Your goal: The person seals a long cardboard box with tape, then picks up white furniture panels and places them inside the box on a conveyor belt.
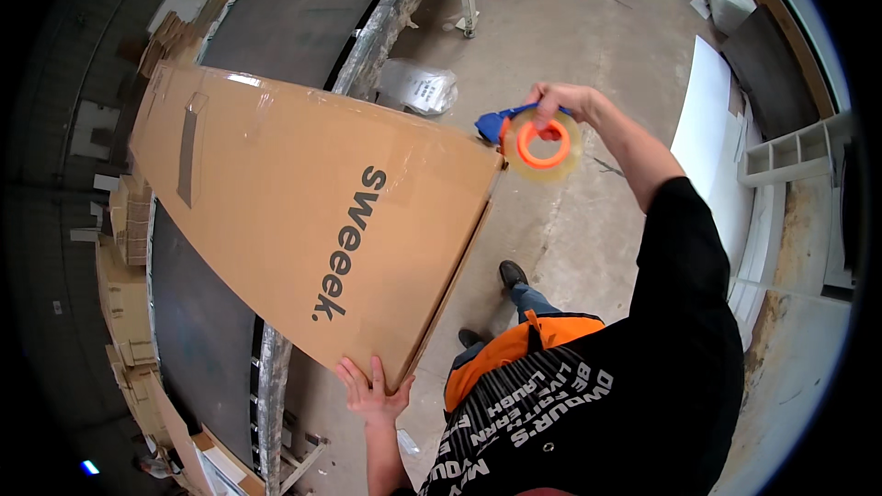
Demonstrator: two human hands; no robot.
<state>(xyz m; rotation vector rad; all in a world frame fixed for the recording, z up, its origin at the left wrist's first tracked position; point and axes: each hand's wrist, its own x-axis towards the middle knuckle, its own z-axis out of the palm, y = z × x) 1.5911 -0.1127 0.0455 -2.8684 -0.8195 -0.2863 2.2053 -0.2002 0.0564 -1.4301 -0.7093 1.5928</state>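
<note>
A large flat cardboard box (276,184) lies across a dark conveyor belt, its near end jutting out past the belt's edge. My left hand (375,392) rests with spread fingers on the box's near left corner. Out at the box's right corner, my right hand (559,103) grips a blue tape dispenser (494,125) that carries a roll of clear tape on an orange core (542,145). The dispenser's blue head is at the corner of the box; whether tape is stuck there I cannot make out.
The conveyor (299,0) has a worn metal side rail (390,14) and stands on legs. Beneath it, a clear plastic bag (418,85) lies on the floor. Stacked cardboard (129,294) lines the far left. White panels (703,119) and a shelf unit (799,152) stand on the right.
</note>
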